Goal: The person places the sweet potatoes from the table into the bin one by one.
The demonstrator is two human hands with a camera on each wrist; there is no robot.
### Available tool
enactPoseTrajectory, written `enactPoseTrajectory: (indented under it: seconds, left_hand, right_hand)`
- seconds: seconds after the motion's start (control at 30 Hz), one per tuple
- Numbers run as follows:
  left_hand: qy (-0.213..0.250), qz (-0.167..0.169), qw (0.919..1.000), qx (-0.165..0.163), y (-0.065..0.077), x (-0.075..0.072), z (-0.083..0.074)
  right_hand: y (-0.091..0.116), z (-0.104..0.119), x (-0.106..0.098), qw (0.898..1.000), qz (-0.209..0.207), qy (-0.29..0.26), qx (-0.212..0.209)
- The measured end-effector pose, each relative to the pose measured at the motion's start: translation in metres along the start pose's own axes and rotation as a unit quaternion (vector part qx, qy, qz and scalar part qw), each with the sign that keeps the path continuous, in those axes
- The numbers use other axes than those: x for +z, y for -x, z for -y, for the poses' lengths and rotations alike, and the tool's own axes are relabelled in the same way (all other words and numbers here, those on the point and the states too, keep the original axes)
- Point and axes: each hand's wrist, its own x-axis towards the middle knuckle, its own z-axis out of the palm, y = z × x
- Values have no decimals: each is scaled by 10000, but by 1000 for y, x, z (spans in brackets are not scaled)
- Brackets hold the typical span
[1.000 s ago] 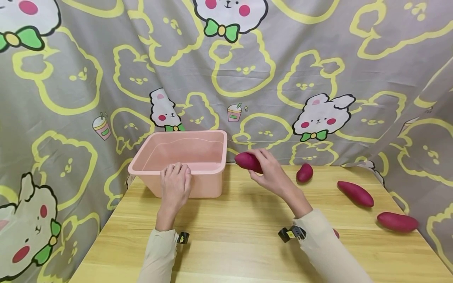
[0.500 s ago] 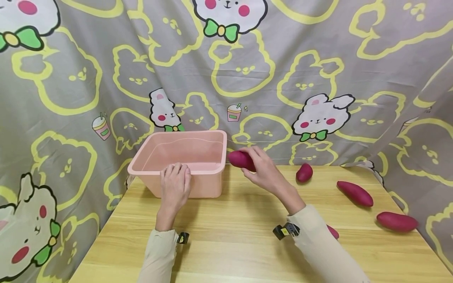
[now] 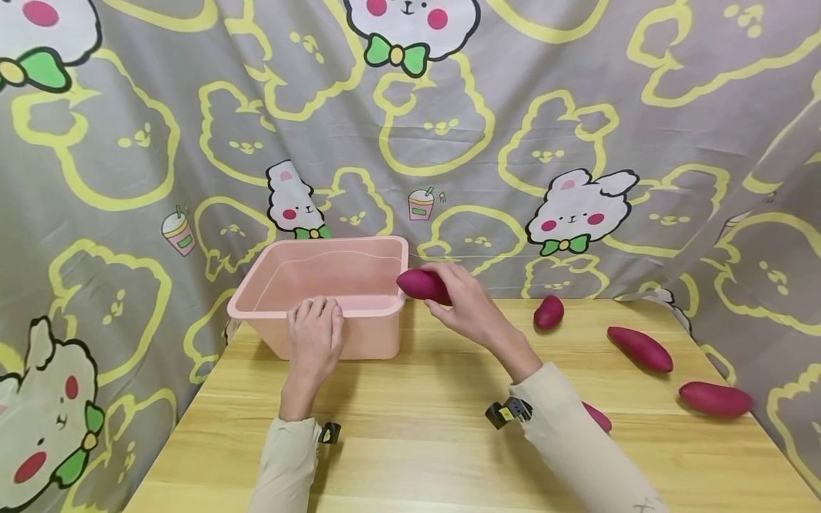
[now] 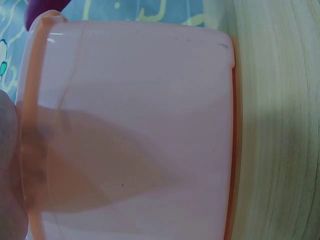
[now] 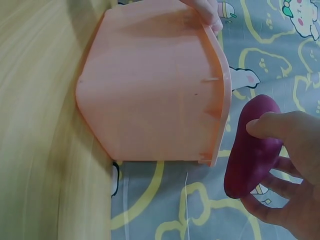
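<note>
A pink plastic bin [image 3: 378,335] stands on the table, its inside bare in the head view. My left hand [image 3: 314,338] grips the near rim, fingers curled over the edge. A purple sweet potato [image 3: 420,285] is held in my right hand [image 3: 471,303], thumb on one side and fingers on the other. Its tip reaches the bin's right rim in the head view; whether they touch I cannot tell. The right wrist view shows the sweet potato [image 5: 252,150] raised above the tabletop, beside the bin [image 5: 150,90].
Several more sweet potatoes lie to the right: a short one [image 3: 549,313], a slim one [image 3: 640,349], a plump one [image 3: 715,399], and one [image 3: 598,417] partly behind my right sleeve. A patterned curtain [image 3: 462,164] hangs behind the wooden table [image 3: 410,442].
My right hand has moved left with the sweet potato, from beside the bin up to its right rim. The left hand keeps its grip on the near rim.
</note>
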Motion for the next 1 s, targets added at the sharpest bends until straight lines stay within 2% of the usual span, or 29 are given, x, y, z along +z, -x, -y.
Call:
enactPoseTrajectory:
  seconds: [0.7,1.0]
  left_hand:
    - [6,44,10000,-71,3,2,-1]
    - [-24,-132,9999,26,0,2,0]
  right_hand:
    - [-18,14,15,9996,-61,-31,-272]
    - [-27,21,22,9996,37,-37,-271]
